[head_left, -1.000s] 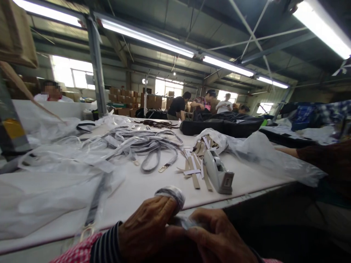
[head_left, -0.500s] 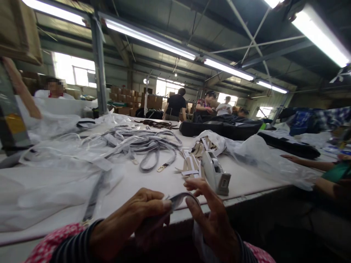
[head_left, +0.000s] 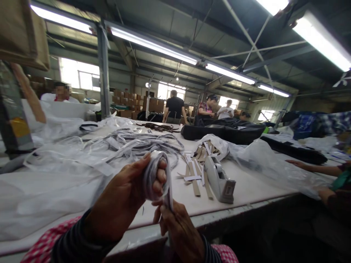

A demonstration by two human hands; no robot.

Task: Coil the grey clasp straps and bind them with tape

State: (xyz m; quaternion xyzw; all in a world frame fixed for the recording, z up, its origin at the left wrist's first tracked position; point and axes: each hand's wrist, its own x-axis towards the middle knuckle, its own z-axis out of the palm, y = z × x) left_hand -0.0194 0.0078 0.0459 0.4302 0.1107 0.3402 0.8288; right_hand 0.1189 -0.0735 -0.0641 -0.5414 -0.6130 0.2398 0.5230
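Observation:
A grey strap (head_left: 150, 179), wrapped in clear plastic, is coiled into a loop in front of me. My left hand (head_left: 128, 186) grips the coil, its fingers passing through the middle. Below and to the right, my right hand (head_left: 178, 223) pinches the strap's hanging length close under the coil. More grey straps (head_left: 131, 140) in plastic lie tangled on the table behind my hands. A tape dispenser (head_left: 219, 179) stands to the right, beside a scatter of beige and white strips (head_left: 196, 175).
Clear plastic sheeting (head_left: 41, 197) covers the table's left side. A plastic bag (head_left: 216, 142) holds more strips. Long black padded pieces (head_left: 219, 129) lie at the back, near dark brown cords (head_left: 157, 127). A co-worker's arm (head_left: 309, 165) reaches in from the right; several people stand or sit beyond.
Both hands had the strap low at the table edge. My left hand has risen and now holds a coil upright; my right hand has moved left, below it.

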